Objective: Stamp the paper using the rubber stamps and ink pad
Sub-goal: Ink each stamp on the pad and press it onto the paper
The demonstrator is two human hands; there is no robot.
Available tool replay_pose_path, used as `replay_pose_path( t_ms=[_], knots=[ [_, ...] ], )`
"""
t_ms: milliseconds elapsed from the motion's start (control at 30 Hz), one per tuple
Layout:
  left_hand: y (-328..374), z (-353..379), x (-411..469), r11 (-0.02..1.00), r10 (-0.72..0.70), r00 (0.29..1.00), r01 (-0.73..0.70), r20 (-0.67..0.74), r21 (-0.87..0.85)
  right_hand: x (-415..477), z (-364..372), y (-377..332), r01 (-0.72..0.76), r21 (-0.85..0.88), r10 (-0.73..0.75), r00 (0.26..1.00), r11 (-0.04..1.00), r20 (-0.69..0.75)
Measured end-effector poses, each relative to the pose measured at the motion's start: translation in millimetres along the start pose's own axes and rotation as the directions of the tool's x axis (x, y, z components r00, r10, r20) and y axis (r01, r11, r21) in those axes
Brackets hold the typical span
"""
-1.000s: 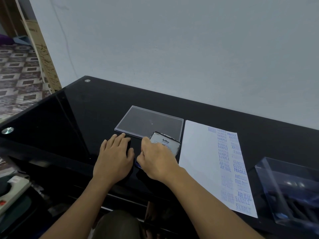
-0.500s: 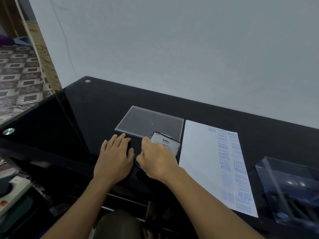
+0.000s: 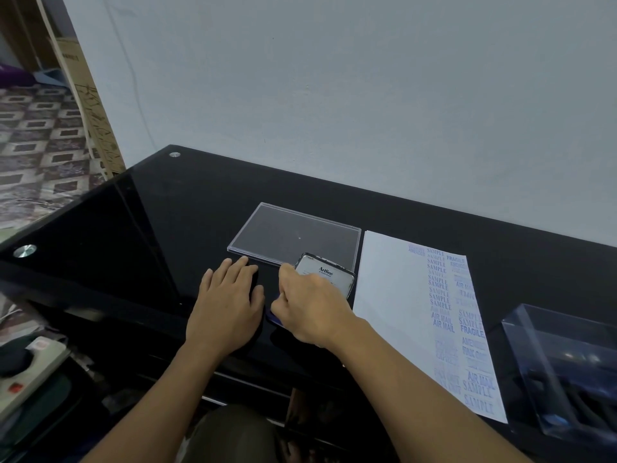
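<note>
1. The desk has a glossy black glass top that reflects the room, with round metal studs near its left corners.
2. The ink pad sits towards the front edge, just left of the paper. It is a rounded-corner tin with a silvery lid printed "Artline" and a dark rim. A strip of blue shows at its near left corner.
3. The right hand covers the near half of the ink pad, with its fingers curled round the tin's left edge in a grip. The thumb is hidden.
4. The left hand lies palm down on the glass just beside the right hand. Its fingers are straight, relaxed and together, holding nothing.
5. A flat clear plastic lid, rectangular with a shallow rim, rests behind both hands. The ink pad's far corner overlaps its near right corner.
6. The paper is a matte white sheet reaching the front edge. Blue stamped words run in columns down its right half, among them SAMPLE, AIR MAIL and FRAGILE.
7. A clear plastic box with straight walls stands near the right front corner. Dark oblong shapes lie inside, too blurred to name.
</note>
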State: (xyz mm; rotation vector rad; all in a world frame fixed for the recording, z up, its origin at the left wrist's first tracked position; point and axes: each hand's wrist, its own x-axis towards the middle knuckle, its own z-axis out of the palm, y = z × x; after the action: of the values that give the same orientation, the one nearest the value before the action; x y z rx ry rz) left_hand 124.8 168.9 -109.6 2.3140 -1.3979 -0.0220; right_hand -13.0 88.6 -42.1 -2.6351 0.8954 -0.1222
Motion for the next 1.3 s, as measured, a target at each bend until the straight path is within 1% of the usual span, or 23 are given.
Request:
replay_pose_path(
  t_ms=[133, 333, 533, 700, 833, 933, 1033, 1067, 1133, 1200, 1300],
  knots=[
    [-0.5, 1.1, -0.1, 1.0, 0.004, 1.0, -0.004, -0.015, 0.006, -2.5, -1.2, 1.8, 0.014, -0.012, -0.014, 1.0, 1.0, 0.0],
    [-1.0, 1.6, 0.0, 1.0, -0.004, 1.0, 0.004, 0.006, -0.006, -5.0, -6.0, 3.5, 0.048, -0.024, -0.048, 0.999, 0.999, 0.026],
    [0.8, -1.2, 0.8, 1.0, -0.013, 1.0, 0.013, 0.017, -0.027, -6.0, -5.5, 4.1, 0.06, -0.016, -0.06, 0.998, 0.998, 0.003],
    [2.1, -2.6, 3.7, 0.999, -0.029, 0.999, 0.031, 0.045, -0.032, -8.2, -5.4, 5.6, 0.062, 0.0, -0.062, 0.998, 0.998, -0.007],
    [5.3, -7.4, 9.3, 0.995, -0.064, 0.995, 0.069, 0.071, -0.069, -8.8, -5.5, 6.9, 0.066, 0.002, -0.066, 0.998, 0.998, 0.005],
    [14.1, -16.7, 16.4, 0.982, -0.087, 0.996, 0.088, 0.011, -0.168, -9.9, -8.3, 9.2, 0.026, 0.11, -0.023, 0.999, 0.994, -0.029],
    [31.9, -25.6, 25.4, 0.966, -0.12, 0.993, 0.115, -0.007, -0.231, -15.4, -20.8, 13.8, -0.026, 0.28, 0.077, 0.982, 0.96, -0.171],
    [39.2, -27.4, 29.4, 0.964, -0.112, 0.994, 0.106, -0.01, -0.246, -17.8, -27.2, 16.4, -0.046, 0.341, 0.121, 0.972, 0.939, -0.202],
    [55.2, -30.8, 38.0, 0.957, -0.065, 0.998, 0.061, -0.005, -0.283, -22.7, -41.9, 23.8, -0.08, 0.443, 0.192, 0.958, 0.893, -0.213],
    [71.7, -33.2, 48.8, 0.951, 0.001, 1.0, 0.002, 0.008, -0.308, -26.8, -56.9, 37.5, -0.111, 0.479, 0.234, 0.95, 0.871, -0.206],
    [96.1, -34.1, 66.7, 0.946, 0.083, 0.995, -0.059, 0.062, -0.32, -31.5, -74.6, 71.4, -0.175, 0.447, 0.284, 0.94, 0.877, -0.189]
  ],
)
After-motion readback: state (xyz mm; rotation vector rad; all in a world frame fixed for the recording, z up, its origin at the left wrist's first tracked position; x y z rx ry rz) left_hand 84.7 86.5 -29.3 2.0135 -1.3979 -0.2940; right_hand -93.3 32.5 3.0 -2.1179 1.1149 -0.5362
